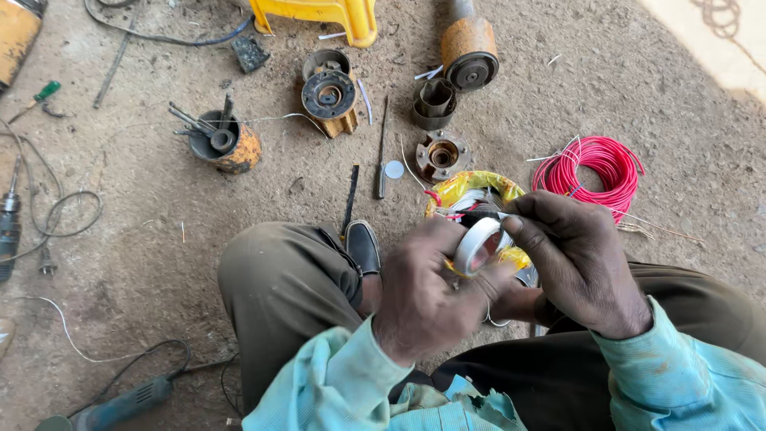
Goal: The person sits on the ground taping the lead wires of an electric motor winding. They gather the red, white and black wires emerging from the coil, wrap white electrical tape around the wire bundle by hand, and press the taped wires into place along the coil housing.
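1. Down on the dirt floor a person sits with knees wide, both hands working close together in front of the lap.
2. The left hand is curled shut around a roll of white tape, thumb and fingers clamped on its rim, the roll tilted on edge.
3. The right hand comes in from the other side, thumb and forefinger pinched at the top edge of the roll; whether they grip a loose end of tape cannot be told.
4. Just behind the roll sits a motor winding wrapped in yellow, partly hidden by both hands.
5. A coil of red wire lies on the ground just beside the right hand, apart from it.
6. Farther out are rusty parts: a round housing with rods in it, a flanged disc part, a bearing plate, an orange-brown cylinder.
7. A yellow plastic stool stands at the top edge.
8. A blue-green power tool lies at lower left, its cord trailing.
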